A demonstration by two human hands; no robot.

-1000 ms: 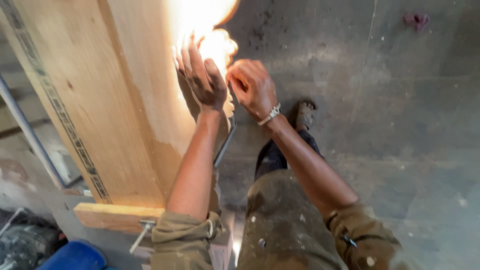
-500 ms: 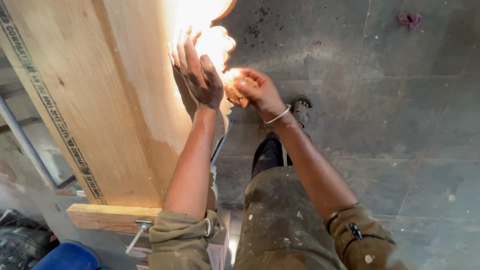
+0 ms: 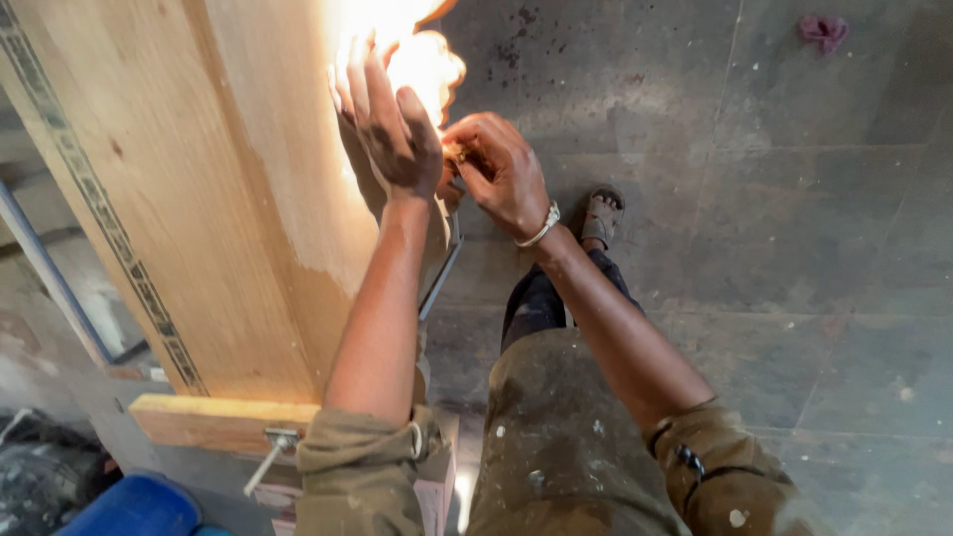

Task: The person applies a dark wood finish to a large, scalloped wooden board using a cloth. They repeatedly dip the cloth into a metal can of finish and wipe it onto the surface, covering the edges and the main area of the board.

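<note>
Single head-worn view, looking steeply down, close over forearms, plank and floor

Lots of open room to the right over the grey floor tiles (image 3: 794,298), with only a small pink rag (image 3: 822,30) far off at the top. Blocked on the left by the big wooden panel (image 3: 189,199), with the left hand (image 3: 389,124) flat against it. Tight gap between that and the right hand (image 3: 499,174), and a sandalled foot (image 3: 601,216) just below.
</note>
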